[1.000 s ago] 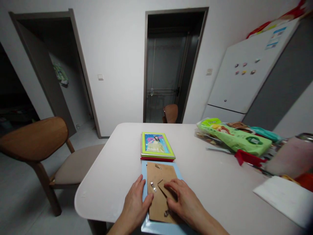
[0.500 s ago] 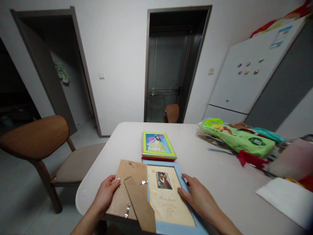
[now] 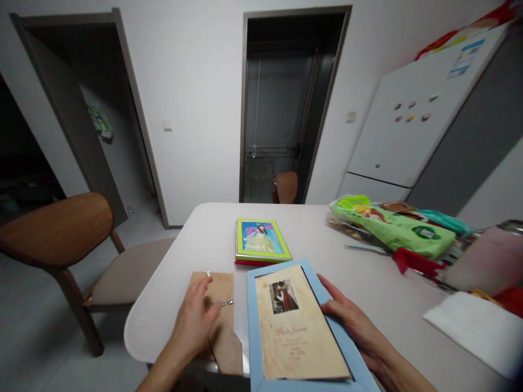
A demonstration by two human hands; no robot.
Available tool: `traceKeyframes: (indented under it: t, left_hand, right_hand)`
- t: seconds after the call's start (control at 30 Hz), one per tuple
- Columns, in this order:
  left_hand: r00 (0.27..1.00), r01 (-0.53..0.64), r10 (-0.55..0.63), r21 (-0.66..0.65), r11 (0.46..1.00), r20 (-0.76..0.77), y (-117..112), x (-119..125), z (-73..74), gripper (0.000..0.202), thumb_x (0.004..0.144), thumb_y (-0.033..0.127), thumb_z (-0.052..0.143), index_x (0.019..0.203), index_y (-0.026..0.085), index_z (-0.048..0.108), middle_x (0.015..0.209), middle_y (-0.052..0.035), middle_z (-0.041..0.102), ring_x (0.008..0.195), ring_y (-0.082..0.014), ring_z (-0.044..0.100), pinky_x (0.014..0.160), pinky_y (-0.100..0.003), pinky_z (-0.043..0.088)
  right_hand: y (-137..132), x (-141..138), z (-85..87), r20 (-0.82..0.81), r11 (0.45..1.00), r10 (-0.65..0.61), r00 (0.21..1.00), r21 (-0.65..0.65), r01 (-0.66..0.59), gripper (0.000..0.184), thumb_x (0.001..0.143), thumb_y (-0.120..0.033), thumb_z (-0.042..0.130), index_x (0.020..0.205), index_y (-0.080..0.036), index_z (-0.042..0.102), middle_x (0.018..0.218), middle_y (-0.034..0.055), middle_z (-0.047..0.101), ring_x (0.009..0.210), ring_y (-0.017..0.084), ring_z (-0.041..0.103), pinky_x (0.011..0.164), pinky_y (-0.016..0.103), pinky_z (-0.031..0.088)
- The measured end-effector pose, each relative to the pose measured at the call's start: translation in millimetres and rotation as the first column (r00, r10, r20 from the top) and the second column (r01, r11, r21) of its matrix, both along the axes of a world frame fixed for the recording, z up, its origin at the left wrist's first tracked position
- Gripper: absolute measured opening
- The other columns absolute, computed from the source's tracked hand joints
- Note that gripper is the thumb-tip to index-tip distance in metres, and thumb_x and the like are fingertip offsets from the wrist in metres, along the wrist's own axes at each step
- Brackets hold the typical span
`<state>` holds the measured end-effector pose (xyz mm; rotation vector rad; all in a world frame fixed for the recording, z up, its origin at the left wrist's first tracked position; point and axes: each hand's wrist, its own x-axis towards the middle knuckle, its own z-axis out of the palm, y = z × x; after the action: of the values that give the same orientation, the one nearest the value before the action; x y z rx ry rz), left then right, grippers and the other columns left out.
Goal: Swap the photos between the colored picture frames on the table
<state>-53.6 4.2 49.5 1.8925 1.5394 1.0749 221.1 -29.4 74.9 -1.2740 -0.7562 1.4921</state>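
A light blue picture frame (image 3: 316,280) is tilted up off the white table (image 3: 310,239), with a beige printed sheet (image 3: 294,326) showing in its back. My right hand (image 3: 351,321) grips the frame's right edge, fingers curled under it. The brown backing board (image 3: 218,291), with its stand flap and metal clips, lies flat on the table left of the frame. My left hand (image 3: 194,324) rests on that board, fingers spread flat. A green frame with a colourful picture (image 3: 261,239) lies on a red frame just beyond.
A green snack bag (image 3: 392,226), red-handled scissors (image 3: 408,258) and other packets crowd the table's right side. A white paper (image 3: 474,326) lies at the near right. A wooden chair (image 3: 61,234) stands to the left, a white fridge (image 3: 412,125) at the back right.
The backing board came off the blue frame and went down flat on the table to the left. My right hand took the frame's right edge and lifted it.
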Motion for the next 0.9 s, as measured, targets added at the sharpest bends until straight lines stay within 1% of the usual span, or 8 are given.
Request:
traceKeyframes:
  t: [0.07, 0.17, 0.27, 0.33, 0.43, 0.57, 0.7, 0.9]
  left_hand:
    - [0.984, 0.176, -0.176, 0.025, 0.984, 0.019, -18, 42, 9.8, 0.047, 0.07, 0.024, 0.052, 0.115, 0.015, 0.041, 0.118, -0.01, 0.045, 0.11, -0.0224, 0.039, 0.095, -0.04, 0.029]
    - [0.898, 0.439, -0.439, 0.084, 0.894, -0.021, -42, 100, 22.9, 0.075, 0.059, 0.029, 0.064, 0.124, 0.011, 0.029, 0.131, -0.015, 0.028, 0.119, -0.0281, 0.027, 0.098, -0.044, 0.025]
    - [0.861, 0.509, -0.498, 0.168, 0.844, -0.103, -52, 123, 35.6, 0.069, 0.058, 0.018, 0.061, 0.121, 0.012, 0.034, 0.123, -0.0133, 0.038, 0.112, -0.0275, 0.035, 0.094, -0.042, 0.031]
    - [0.891, 0.454, -0.441, 0.226, 0.862, -0.108, -49, 116, 42.9, 0.057, 0.062, 0.009, 0.051, 0.117, 0.015, 0.037, 0.109, -0.0097, 0.048, 0.1, -0.0226, 0.044, 0.087, -0.037, 0.038]
    - [0.967, 0.253, -0.248, 0.251, 0.934, -0.05, -36, 81, 44.6, 0.046, 0.067, 0.005, 0.039, 0.111, 0.019, 0.04, 0.093, -0.0062, 0.051, 0.087, -0.0184, 0.05, 0.077, -0.033, 0.043]
    - [0.996, 0.038, -0.024, 0.16, 0.986, -0.088, -23, 30, 19.6, 0.027, 0.072, 0.011, 0.038, 0.096, 0.017, 0.046, 0.091, -0.0064, 0.052, 0.087, -0.0202, 0.051, 0.076, -0.035, 0.042]
    - [0.968, -0.015, 0.031, 0.068, 0.998, -0.248, -29, 7, -11.5, 0.026, 0.076, 0.02, 0.039, 0.101, 0.017, 0.044, 0.097, -0.0073, 0.053, 0.09, -0.0215, 0.052, 0.076, -0.035, 0.042]
    - [0.884, -0.022, 0.052, 0.07, 0.997, -0.464, -38, 4, -19.4, 0.022, 0.075, 0.02, 0.04, 0.094, 0.02, 0.05, 0.086, -0.0051, 0.055, 0.082, -0.0224, 0.053, 0.071, -0.036, 0.041]
  right_hand:
    - [-2, -10, 8.9, 0.044, 0.999, -0.027, 0.999, 0.029, 0.026, 0.083, 0.06, -0.021, 0.056, 0.13, -0.026, 0.01, 0.052, -0.0064, 0.054, 0.04, 0.011, 0.05, 0.043, 0.022, 0.04]
    - [-1, -20, 16.4, 0.138, 0.994, -0.045, 0.989, 0.104, 0.03, 0.085, 0.061, -0.026, 0.061, 0.13, -0.024, 0.011, 0.044, -0.0095, 0.046, 0.038, 0.009, 0.045, 0.04, 0.019, 0.036]
    - [3, -18, 15.4, 0.198, 0.989, -0.015, 0.98, 0.145, -0.014, 0.081, 0.064, -0.029, 0.058, 0.13, -0.023, 0.012, 0.046, -0.009, 0.047, 0.039, 0.008, 0.043, 0.04, 0.019, 0.036]
    - [5, -9, 9.6, 0.274, 0.989, -0.025, 0.962, 0.147, -0.016, 0.079, 0.064, -0.031, 0.057, 0.13, -0.022, 0.014, 0.049, -0.0084, 0.047, 0.041, 0.008, 0.045, 0.041, 0.019, 0.036]
    - [10, 9, -6.0, 0.461, 0.991, -0.061, 0.885, 0.134, -0.001, 0.072, 0.065, -0.031, 0.053, 0.128, -0.017, 0.021, 0.053, -0.0067, 0.049, 0.044, 0.01, 0.046, 0.042, 0.02, 0.035]
    - [16, 26, -31.7, 0.748, 0.992, -0.086, 0.658, 0.126, -0.014, 0.06, 0.067, -0.028, 0.045, 0.122, -0.01, 0.033, 0.056, -0.0032, 0.051, 0.05, 0.013, 0.05, 0.049, 0.023, 0.037]
    - [21, 30, -48.0, 0.936, 0.993, -0.095, 0.338, 0.115, -0.039, 0.052, 0.067, -0.029, 0.042, 0.115, -0.008, 0.045, 0.064, 0.0019, 0.056, 0.061, 0.018, 0.055, 0.061, 0.027, 0.039]
    - [24, 32, -55.7, 0.982, 0.99, -0.084, 0.172, 0.102, -0.101, 0.051, 0.071, -0.031, 0.039, 0.116, -0.006, 0.044, 0.084, 0.0105, 0.061, 0.075, 0.021, 0.057, 0.071, 0.03, 0.04]
